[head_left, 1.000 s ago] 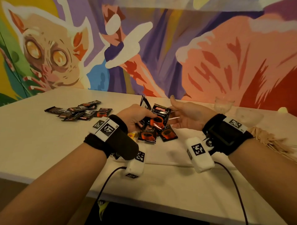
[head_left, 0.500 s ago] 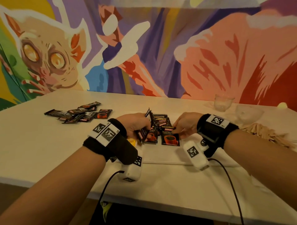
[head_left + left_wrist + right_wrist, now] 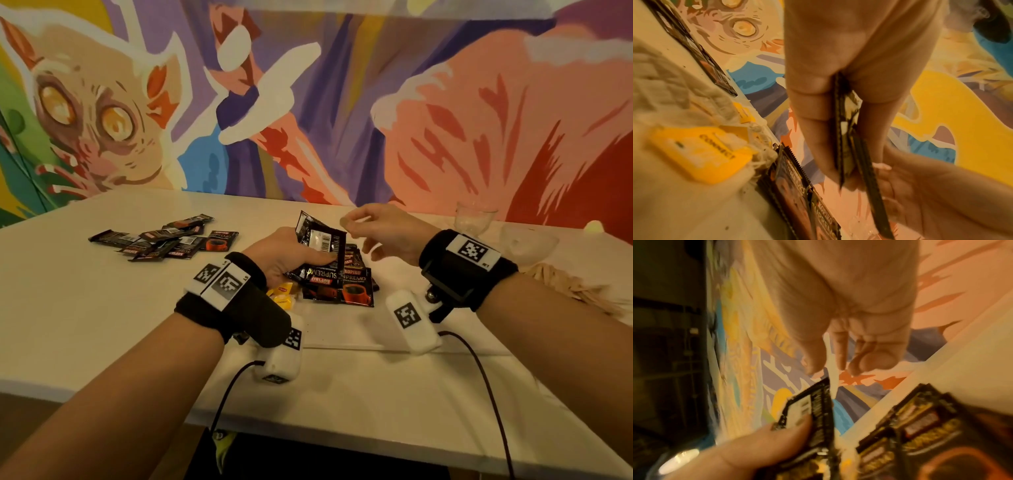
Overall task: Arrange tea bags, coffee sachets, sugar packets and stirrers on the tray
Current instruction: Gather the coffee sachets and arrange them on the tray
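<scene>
My left hand (image 3: 317, 260) grips a small bunch of black coffee sachets (image 3: 323, 240), held upright above the white tray (image 3: 342, 330). In the left wrist view the sachets (image 3: 842, 138) are pinched between thumb and fingers. My right hand (image 3: 363, 236) hovers just right of the bunch's top edge, fingers loosely curled and holding nothing; the right wrist view shows it (image 3: 832, 368) empty above the held sachets (image 3: 818, 410). Several coffee sachets (image 3: 354, 286) lie overlapped on the tray. Yellow-tagged tea bags (image 3: 282, 296) lie beside them, under my left wrist.
A loose pile of coffee sachets (image 3: 164, 236) lies on the table at the left. Wooden stirrers (image 3: 565, 282) are heaped at the right, with two glass cups (image 3: 474, 219) behind them. The painted wall stands close behind the table.
My right hand laid a sachet on the tray, then rose empty to the bunch. My left hand lifted the bunch higher and turned it barcode-side toward me.
</scene>
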### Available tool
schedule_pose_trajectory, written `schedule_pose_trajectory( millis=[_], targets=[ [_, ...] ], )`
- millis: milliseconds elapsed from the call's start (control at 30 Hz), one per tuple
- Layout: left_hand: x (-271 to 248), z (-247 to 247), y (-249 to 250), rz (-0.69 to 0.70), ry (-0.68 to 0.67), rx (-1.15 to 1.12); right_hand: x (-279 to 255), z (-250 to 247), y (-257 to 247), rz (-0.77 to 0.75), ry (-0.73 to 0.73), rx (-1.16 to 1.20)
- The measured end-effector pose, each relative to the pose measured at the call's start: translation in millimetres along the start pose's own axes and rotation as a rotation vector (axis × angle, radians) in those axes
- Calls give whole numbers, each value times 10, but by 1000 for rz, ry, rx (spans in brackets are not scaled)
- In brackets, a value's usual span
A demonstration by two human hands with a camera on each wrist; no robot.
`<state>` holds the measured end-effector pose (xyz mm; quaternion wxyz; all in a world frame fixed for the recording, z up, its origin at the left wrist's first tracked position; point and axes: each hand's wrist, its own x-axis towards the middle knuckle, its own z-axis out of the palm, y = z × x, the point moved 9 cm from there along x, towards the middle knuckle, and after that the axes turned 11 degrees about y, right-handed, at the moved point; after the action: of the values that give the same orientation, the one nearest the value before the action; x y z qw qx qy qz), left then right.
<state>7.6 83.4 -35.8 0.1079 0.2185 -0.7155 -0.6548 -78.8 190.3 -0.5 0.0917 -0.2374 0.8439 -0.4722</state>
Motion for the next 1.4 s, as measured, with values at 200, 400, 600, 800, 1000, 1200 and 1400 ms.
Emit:
schedule_pose_trajectory(
  millis=[200,400,600,800,1000,1200,1400],
  targets=[
    [-8,-102,50,35,80,-80,-90,-10,-290,-163,85,140],
    [6,-333,-80,-159,162,-234,-193,15,-367,-259,84,204],
    [50,-382,62,42,186,-133,-231,155,-183,4,-112,312],
    [10,-239,124,139,100,108,-145,295,54,116,-87,86],
    [15,-438,76,61,223,71,-136,433,228,212,-69,45],
    [-99,-338,83,-27,92,-272,-89,308,84,129,39,107],
    [-52,-253,161,112,162,-124,-179,273,-216,-5,-14,287]
  ],
)
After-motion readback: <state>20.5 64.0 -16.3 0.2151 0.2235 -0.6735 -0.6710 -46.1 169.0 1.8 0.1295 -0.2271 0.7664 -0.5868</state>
